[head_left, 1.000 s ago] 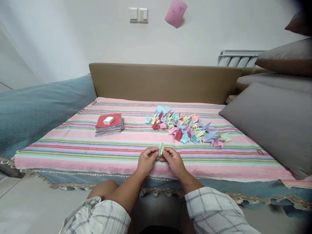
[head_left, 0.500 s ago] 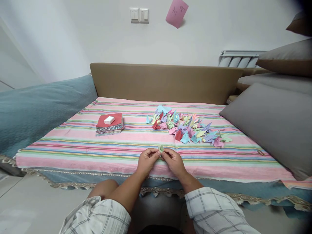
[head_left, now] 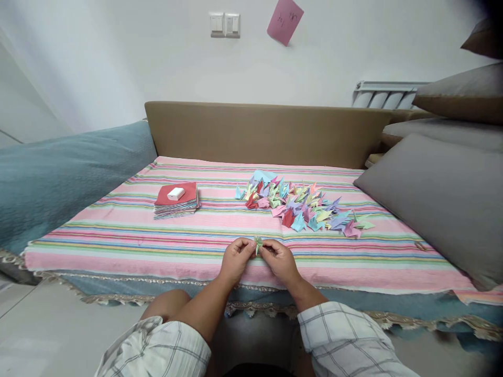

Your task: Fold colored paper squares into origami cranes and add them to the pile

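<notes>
A small light-green folded paper (head_left: 258,244) is pinched between my two hands above the front part of the striped cover. My left hand (head_left: 237,259) closes thumb and fingers on its left side. On its right side, my right hand (head_left: 280,262) grips it the same way. The fingers hide part of the folds. Beyond the hands lies a pile of folded paper cranes (head_left: 298,204) in many colours. To the left sits a stack of square paper (head_left: 176,201), red on top, with a small white box-like object (head_left: 176,193) on it.
The striped cover (head_left: 118,230) lies over a sofa seat with a brown backrest (head_left: 255,133). Grey cushions (head_left: 440,199) are piled at the right, and a blue armrest (head_left: 78,167) stands at the left. A small brownish item (head_left: 420,245) lies near the cushions.
The green paper has changed shape between my fingers: narrow parts now spread at its top and a point hangs below. Both hands stay almost in place.
</notes>
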The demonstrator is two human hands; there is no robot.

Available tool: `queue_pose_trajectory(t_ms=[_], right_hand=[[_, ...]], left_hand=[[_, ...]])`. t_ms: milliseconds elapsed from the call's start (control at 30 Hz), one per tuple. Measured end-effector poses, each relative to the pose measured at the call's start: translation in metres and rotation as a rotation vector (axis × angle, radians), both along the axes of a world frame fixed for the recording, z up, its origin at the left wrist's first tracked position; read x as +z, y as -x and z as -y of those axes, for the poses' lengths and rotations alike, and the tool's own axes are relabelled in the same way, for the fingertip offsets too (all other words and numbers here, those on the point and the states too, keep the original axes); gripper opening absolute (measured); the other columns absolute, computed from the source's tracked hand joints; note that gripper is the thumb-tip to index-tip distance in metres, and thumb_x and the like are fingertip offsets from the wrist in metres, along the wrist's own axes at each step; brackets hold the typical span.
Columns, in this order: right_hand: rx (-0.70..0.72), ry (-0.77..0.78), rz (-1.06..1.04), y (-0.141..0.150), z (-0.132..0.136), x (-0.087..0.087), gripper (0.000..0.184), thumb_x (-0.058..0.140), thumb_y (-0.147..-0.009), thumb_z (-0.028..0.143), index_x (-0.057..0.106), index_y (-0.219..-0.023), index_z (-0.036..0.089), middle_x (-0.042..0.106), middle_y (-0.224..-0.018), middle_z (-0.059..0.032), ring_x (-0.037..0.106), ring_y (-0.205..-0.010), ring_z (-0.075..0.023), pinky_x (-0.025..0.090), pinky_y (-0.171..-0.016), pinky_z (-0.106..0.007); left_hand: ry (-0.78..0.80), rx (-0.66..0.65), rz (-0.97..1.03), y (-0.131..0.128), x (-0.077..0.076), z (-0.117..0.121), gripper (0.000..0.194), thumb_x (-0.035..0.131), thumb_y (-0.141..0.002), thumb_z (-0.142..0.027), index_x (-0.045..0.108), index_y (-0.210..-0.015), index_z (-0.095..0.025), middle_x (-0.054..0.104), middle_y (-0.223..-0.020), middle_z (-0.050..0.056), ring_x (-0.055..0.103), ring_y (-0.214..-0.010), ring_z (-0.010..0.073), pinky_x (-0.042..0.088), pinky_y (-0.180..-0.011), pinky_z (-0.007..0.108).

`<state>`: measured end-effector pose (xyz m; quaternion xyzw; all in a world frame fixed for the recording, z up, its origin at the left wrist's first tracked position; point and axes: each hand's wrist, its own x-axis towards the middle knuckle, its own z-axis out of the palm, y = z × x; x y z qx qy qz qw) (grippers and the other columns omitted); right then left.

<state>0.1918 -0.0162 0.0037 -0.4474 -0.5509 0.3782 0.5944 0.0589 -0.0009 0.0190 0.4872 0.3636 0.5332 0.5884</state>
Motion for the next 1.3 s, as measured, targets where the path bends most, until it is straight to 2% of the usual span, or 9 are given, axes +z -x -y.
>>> queue_pose_trajectory(t_ms=[233, 433, 567, 767, 967, 1067, 1167, 1300], right_hand=[[-0.034, -0.045, 0.038, 0.0001, 0.0005, 0.0014, 0.014, 0.062, -0.073, 0.031, 0.068, -0.081, 0.021, 0.068, -0.082, -0.0038, 0.063, -0.076, -0.0178, 0.052, -0.07, -0.031], [-0.053, -0.04, 0.043, 0.0006, 0.0007, -0.0009, 0.013, 0.062, -0.073, 0.031, 0.066, -0.081, 0.021, 0.067, -0.08, -0.0036, 0.062, -0.073, -0.0173, 0.051, -0.068, -0.03], [-0.057, 0.004, 0.01, 0.0013, 0.0023, 0.0007, 0.014, 0.061, -0.073, 0.033, 0.062, -0.079, 0.02, 0.065, -0.074, -0.0018, 0.06, -0.067, -0.0156, 0.05, -0.066, -0.029], [-0.058, -0.023, -0.012, 0.0017, 0.004, 0.0032, 0.02, 0.06, -0.074, 0.039, 0.058, -0.08, 0.02, 0.061, -0.071, 0.0002, 0.056, -0.064, -0.0141, 0.046, -0.063, -0.026], [-0.118, 0.02, 0.017, 0.0008, 0.0033, -0.0002, 0.03, 0.054, -0.079, 0.045, 0.05, -0.063, 0.02, 0.051, -0.057, 0.0033, 0.05, -0.057, -0.0122, 0.041, -0.057, -0.024], [-0.093, 0.062, -0.074, 0.0024, 0.0021, -0.0017, 0.027, 0.058, -0.076, 0.047, 0.055, -0.072, 0.019, 0.057, -0.064, 0.0014, 0.055, -0.062, -0.014, 0.045, -0.059, -0.025], [-0.099, 0.049, -0.066, 0.0036, 0.0016, -0.0022, 0.027, 0.062, -0.073, 0.044, 0.061, -0.084, 0.019, 0.061, -0.069, -0.0004, 0.055, -0.062, -0.0146, 0.046, -0.061, -0.027], [-0.102, -0.004, -0.007, 0.0046, 0.0035, 0.0006, 0.022, 0.059, -0.077, 0.041, 0.063, -0.077, 0.019, 0.061, -0.068, -0.0009, 0.056, -0.065, -0.0154, 0.046, -0.063, -0.027]], left_hand=[[-0.095, 0.056, -0.06, -0.0013, 0.0013, 0.0009, 0.025, 0.067, -0.068, -0.038, 0.061, -0.076, -0.016, 0.058, -0.065, -0.002, 0.052, -0.059, 0.0099, 0.043, -0.06, 0.022], [-0.121, 0.094, -0.151, -0.0018, -0.0003, 0.0004, 0.016, 0.065, -0.067, -0.031, 0.058, -0.067, -0.017, 0.055, -0.057, -0.003, 0.049, -0.055, 0.0096, 0.039, -0.056, 0.02], [-0.136, 0.124, -0.176, -0.0025, -0.0027, 0.0006, 0.014, 0.067, -0.064, -0.029, 0.062, -0.07, -0.018, 0.058, -0.059, -0.002, 0.051, -0.057, 0.0112, 0.041, -0.058, 0.022], [-0.213, 0.165, -0.252, -0.0021, -0.0037, 0.002, 0.011, 0.068, -0.063, -0.028, 0.066, -0.068, -0.019, 0.062, -0.067, 0.001, 0.055, -0.065, 0.0139, 0.043, -0.064, 0.023], [-0.226, 0.155, -0.263, -0.0028, -0.0009, 0.004, 0.01, 0.066, -0.065, -0.028, 0.064, -0.066, -0.018, 0.061, -0.064, 0.001, 0.054, -0.064, 0.0137, 0.043, -0.063, 0.023], [-0.188, 0.147, -0.221, -0.0039, -0.0012, 0.0045, 0.012, 0.067, -0.064, -0.029, 0.063, -0.066, -0.018, 0.06, -0.064, 0.0, 0.054, -0.063, 0.0134, 0.043, -0.062, 0.023], [-0.2, 0.138, -0.238, -0.0045, -0.0016, 0.0048, 0.013, 0.067, -0.064, -0.03, 0.064, -0.068, -0.018, 0.06, -0.066, 0.0, 0.053, -0.064, 0.0131, 0.042, -0.063, 0.023], [-0.207, 0.119, -0.231, -0.0045, -0.0021, 0.0048, 0.018, 0.065, -0.068, -0.035, 0.059, -0.068, -0.018, 0.057, -0.062, -0.001, 0.051, -0.06, 0.012, 0.041, -0.06, 0.022]])
